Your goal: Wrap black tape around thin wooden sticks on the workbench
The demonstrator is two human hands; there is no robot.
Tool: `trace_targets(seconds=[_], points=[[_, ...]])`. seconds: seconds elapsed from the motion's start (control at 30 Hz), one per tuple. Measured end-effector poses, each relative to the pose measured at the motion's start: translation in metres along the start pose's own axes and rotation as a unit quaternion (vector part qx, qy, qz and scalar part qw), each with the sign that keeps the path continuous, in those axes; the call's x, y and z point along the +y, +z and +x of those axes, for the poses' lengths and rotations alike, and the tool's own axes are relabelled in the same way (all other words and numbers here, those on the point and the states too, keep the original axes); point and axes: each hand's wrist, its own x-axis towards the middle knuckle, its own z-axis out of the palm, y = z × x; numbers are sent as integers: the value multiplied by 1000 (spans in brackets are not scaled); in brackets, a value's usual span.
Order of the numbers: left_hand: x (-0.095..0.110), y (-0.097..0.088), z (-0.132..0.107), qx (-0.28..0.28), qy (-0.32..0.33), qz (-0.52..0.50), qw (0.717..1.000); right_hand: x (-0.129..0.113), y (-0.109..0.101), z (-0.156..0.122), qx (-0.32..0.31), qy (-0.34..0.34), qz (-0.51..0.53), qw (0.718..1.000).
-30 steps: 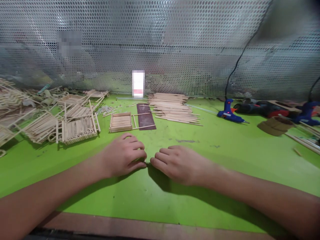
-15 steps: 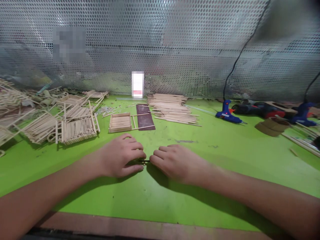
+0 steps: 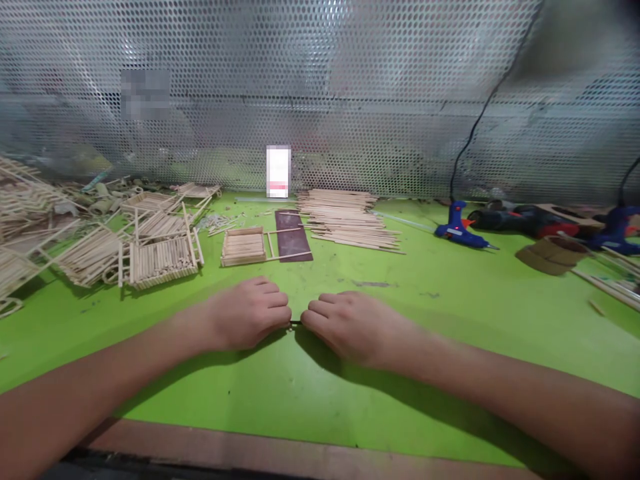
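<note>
Forearms (image 3: 130,370) reach in from either side over a bright green worktop (image 3: 290,407), where a person's left hand (image 3: 253,312) and right hand (image 3: 353,328) rest knuckles up, near each other but apart, with a thin dark strip (image 3: 295,323) bridging the narrow gap between them. The right grip is clamped on one end of the strip, fingers curled under; the left grip is drawn together on the other end, its fingertips hidden beneath the hand. Beyond the hands, a small stick-built box (image 3: 243,247) sits with two long rails reaching right across a dark rectangular plate (image 3: 294,243), while a pile of pale sticks (image 3: 350,217) lies just beside the plate. To the left, more stick-built pieces (image 3: 163,261) are heaped one against another. At right, a blue glue gun (image 3: 461,231) lies with its nozzle pointing right, a red light showing on its body, near a brown ring-shaped piece (image 3: 550,255). Perforated metal sheeting (image 3: 320,100) stands along the far side of the worktop
</note>
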Motion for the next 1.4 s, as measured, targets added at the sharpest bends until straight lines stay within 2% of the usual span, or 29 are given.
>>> trace_targets(seconds=[0.27, 0.5, 0.97, 1.13, 1.33, 1.4], points=[[1, -1, 2, 12, 17, 23, 1000, 0, -3, -1, -5, 13, 2, 1000], [3, -3, 4, 1, 14, 24, 1000, 0, 2, -4, 30, 18, -10, 999], [-2, -18, 4, -56, 9, 1, 998, -8, 4, 3, 31, 17, -11, 999], [-3, -15, 0, -52, -29, -21, 998, -8, 5, 6, 28, 25, -23, 999], [-8, -20, -3, -54, -102, -131, 985, -7, 7, 4, 32, 15, -32, 999], [-9, -21, -4, -56, -106, -143, 982, -7, 8, 4, 35, 13, -36, 999]])
